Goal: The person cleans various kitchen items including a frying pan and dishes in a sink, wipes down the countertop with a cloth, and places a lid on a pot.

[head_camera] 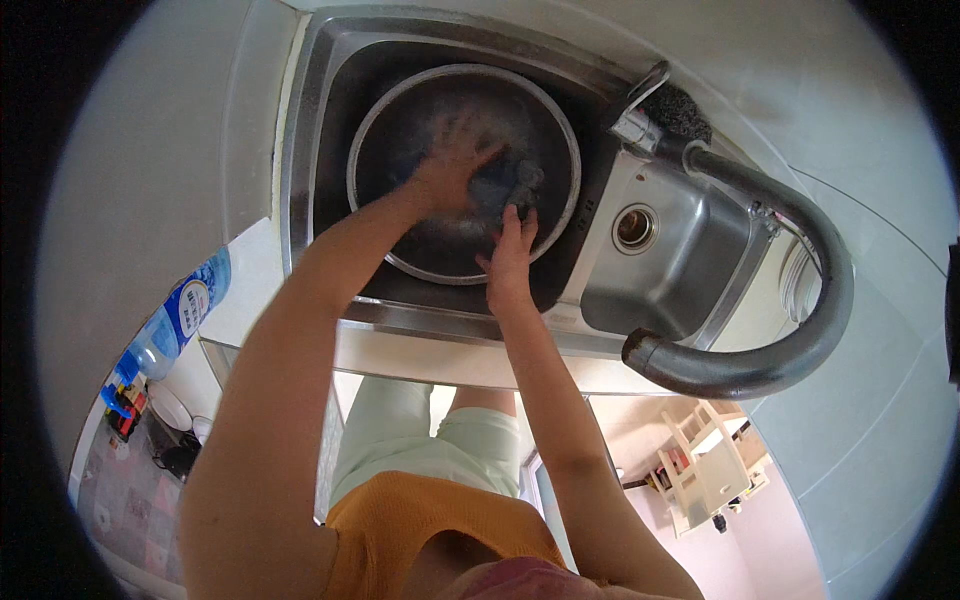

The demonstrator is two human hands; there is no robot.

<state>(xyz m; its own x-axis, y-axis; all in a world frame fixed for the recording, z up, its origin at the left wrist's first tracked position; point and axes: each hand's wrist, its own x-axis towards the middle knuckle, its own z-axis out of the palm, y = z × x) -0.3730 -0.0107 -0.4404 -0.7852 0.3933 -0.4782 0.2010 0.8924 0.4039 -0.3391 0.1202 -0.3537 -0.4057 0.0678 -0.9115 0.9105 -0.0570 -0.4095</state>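
Note:
A wide, round, dark pan (409, 255) with a pale metal rim sits in the larger basin of a stainless steel sink. Over its inside spreads my left hand (454, 165), blurred, with the fingers apart and nothing visible in them. My right hand (511, 259) reaches across the near right part of the rim, fingertips pointing into the pan. A small greyish clump (529, 180) lies just beyond those fingertips. Whether the right fingers hold the clump or only touch it is unclear. The pan's inside looks wet and cloudy.
A thick grey curved faucet (832, 247) arches over the smaller basin (652, 292) at right. Behind its lever is a dark wiry scrubber (679, 112). Stacked plates (799, 281) stand farther right. On the left counter lies a blue-labelled plastic bottle (176, 319).

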